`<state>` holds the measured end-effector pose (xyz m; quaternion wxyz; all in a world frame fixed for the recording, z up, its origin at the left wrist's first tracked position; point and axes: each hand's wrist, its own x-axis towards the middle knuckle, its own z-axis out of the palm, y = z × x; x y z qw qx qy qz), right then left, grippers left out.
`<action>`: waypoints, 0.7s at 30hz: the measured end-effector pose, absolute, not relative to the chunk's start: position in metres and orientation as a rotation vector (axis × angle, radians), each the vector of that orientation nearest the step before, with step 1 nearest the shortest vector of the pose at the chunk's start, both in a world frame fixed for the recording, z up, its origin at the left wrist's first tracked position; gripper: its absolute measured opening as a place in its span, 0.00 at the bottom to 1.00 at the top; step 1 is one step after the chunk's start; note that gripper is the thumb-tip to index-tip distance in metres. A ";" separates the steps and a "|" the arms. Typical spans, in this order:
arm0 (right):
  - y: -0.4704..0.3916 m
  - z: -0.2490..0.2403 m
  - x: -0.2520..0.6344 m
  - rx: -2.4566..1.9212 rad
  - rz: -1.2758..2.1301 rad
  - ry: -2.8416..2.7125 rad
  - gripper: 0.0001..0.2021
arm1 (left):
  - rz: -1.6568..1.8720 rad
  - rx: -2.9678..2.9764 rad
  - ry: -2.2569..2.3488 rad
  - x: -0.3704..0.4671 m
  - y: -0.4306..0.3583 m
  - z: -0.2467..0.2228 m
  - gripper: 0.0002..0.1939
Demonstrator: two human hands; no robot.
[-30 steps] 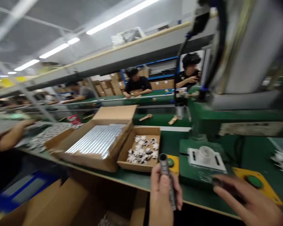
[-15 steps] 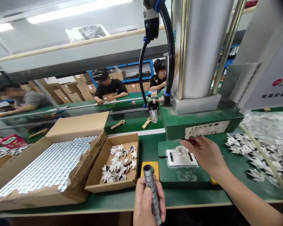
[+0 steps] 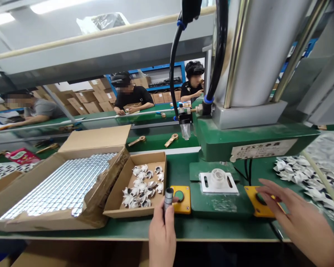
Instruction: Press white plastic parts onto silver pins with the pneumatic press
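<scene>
My left hand [image 3: 163, 230] is closed around a short column of stacked grey metal rings [image 3: 168, 196], its upper end sticking out above the fingers. One fingertip reaches the green button [image 3: 179, 195] on the left yellow button box [image 3: 185, 207]; whether it presses is unclear. Over the right yellow button box [image 3: 254, 202], my right hand [image 3: 288, 207] is open and holds nothing, its fingers partly covering that box's button. Between the boxes, a round white plastic piece [image 3: 219, 178] sits on the metal fixture plate [image 3: 233, 190] beneath the press head [image 3: 256, 141].
A carton [image 3: 100, 221] of rows of shiny metal pieces stands left, beside a shallow box [image 3: 163, 167] with several white bladed parts. More white bladed parts [image 3: 297, 174] lie at right. Two wooden-looking tools [image 3: 171, 140] lie behind. Co-workers [image 3: 133, 98] sit across the bench.
My right hand has left the fixture and moved right and down to the right button box. My left hand, still gripping the rings, has shifted left beside the left button. The view has shifted slightly.
</scene>
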<state>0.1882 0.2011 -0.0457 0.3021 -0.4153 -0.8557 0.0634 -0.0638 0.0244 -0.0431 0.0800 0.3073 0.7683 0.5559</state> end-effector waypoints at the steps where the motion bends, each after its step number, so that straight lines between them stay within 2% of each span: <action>1: 0.204 -0.055 0.198 -1.113 0.111 -2.302 0.20 | 1.565 0.954 2.377 -0.068 0.023 -0.048 0.17; 7: 0.211 -0.078 0.210 -1.086 0.045 -2.348 0.20 | 1.108 1.022 2.594 -0.071 0.027 -0.052 0.22; 11: 0.207 -0.081 0.204 -1.071 -0.001 -2.326 0.19 | 0.932 1.094 2.759 -0.065 0.033 -0.048 0.20; 15: 0.205 -0.085 0.202 -1.047 -0.049 -2.327 0.17 | 0.922 1.095 2.808 -0.062 0.035 -0.052 0.19; 21: 0.205 -0.085 0.201 -0.995 -0.070 -2.298 0.14 | 1.098 0.894 2.683 -0.063 0.035 -0.049 0.19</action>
